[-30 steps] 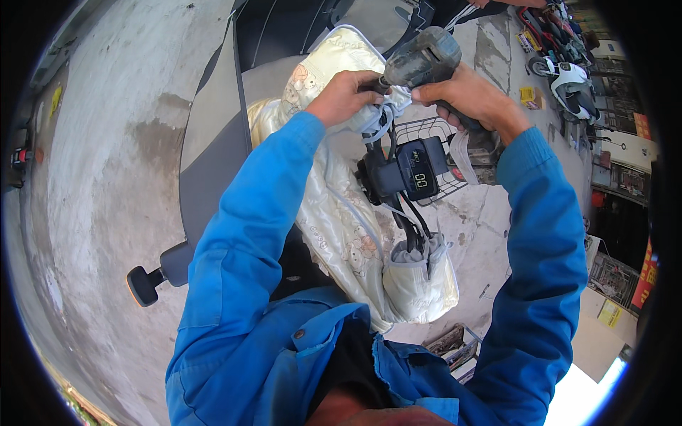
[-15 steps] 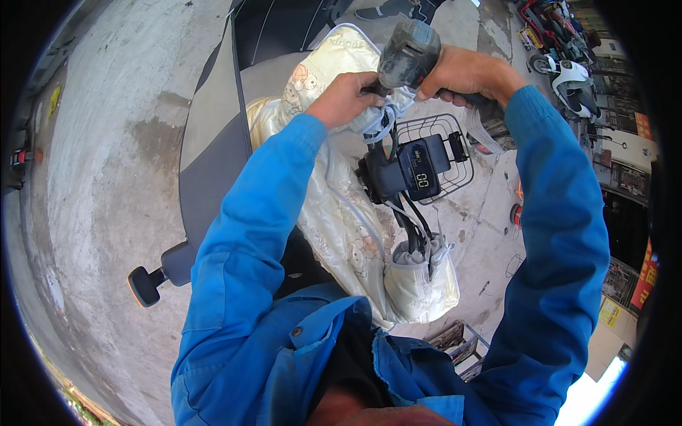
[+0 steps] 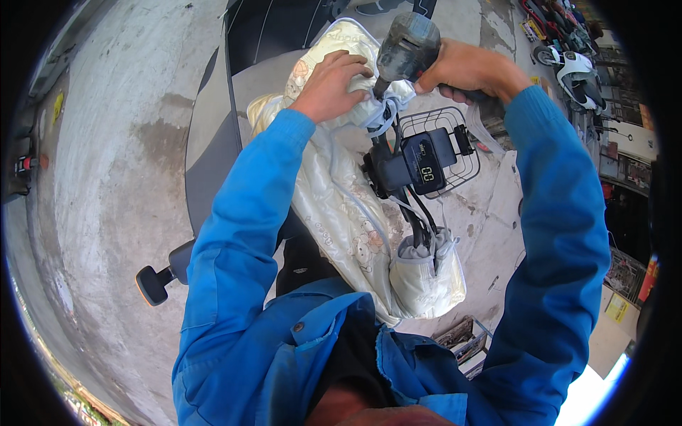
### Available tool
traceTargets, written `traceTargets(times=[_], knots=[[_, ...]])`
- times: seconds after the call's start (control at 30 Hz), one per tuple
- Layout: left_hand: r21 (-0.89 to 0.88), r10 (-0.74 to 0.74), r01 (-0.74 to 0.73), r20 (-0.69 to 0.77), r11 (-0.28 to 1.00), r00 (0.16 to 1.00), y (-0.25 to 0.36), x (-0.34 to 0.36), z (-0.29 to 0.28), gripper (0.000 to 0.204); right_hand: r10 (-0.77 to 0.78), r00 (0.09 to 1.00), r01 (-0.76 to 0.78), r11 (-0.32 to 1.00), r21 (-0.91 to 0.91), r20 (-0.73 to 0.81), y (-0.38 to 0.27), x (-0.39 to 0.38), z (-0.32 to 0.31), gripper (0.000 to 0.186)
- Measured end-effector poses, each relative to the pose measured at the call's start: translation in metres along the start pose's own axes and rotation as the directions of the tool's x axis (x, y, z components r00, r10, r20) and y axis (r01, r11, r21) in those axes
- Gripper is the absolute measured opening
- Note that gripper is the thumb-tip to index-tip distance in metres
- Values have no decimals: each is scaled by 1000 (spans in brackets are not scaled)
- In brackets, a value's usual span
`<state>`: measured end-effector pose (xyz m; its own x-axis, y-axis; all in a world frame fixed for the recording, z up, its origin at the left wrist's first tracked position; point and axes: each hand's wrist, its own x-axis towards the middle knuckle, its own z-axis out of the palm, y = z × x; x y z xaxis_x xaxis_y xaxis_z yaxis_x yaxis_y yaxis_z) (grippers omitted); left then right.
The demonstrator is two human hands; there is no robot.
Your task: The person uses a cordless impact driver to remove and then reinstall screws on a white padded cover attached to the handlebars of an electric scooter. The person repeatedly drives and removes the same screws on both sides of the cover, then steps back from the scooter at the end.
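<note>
My right hand (image 3: 469,71) is wrapped around the handle of a worn dark cordless impact driver (image 3: 408,48). The driver's nose points down at the upper end of the scooter's handlebar (image 3: 383,142). My left hand (image 3: 332,85) lies with loosely spread fingers on the cream quilted wind cover (image 3: 355,227), just left of the driver's nose. Grey cord ties gather the cover around the handlebar there. Between the two grips sits a dark dashboard with a lit display (image 3: 424,169). The nearer grip is inside a cream mitt (image 3: 428,280). The driver's exact contact point is hidden.
A black wire basket (image 3: 465,167) juts out beyond the dashboard. On the left stand a grey panel (image 3: 213,153) and a black mirror with an orange edge (image 3: 153,285). A white scooter (image 3: 577,82) is parked at the far right. Concrete floor (image 3: 106,177) surrounds everything.
My left hand has come away from the driver's nose, moving left and slightly up, and its fingers have opened over the cover. My right hand still grips the driver in nearly the same place.
</note>
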<state>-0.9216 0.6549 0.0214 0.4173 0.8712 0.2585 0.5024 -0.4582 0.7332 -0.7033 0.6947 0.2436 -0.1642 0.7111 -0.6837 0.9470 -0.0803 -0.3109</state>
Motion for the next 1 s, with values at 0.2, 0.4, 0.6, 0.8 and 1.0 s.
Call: traceTargets(times=[0.2,0.4,0.6,0.8,1.0], knots=[[175,60,-51,-42,983,997,-3,19,10,18,-9,1000,9,999,50,-11,1,-4,4,28],[266,110,-115,35,957,993,-1,26,12,21,-2,1000,3,998,57,-15,0,-5,6,28],[201,164,-140,-110,970,980,3,18,13,25,-9,1000,9,999,45,-8,-1,-6,6,31],[-132,57,-87,-217,987,974,-9,16,14,6,-4,1000,5,998,56,-17,2,-5,6,41],[-199,85,-136,-245,971,966,-11,18,17,8,24,1000,-24,999,45,4,-1,-4,2,45]])
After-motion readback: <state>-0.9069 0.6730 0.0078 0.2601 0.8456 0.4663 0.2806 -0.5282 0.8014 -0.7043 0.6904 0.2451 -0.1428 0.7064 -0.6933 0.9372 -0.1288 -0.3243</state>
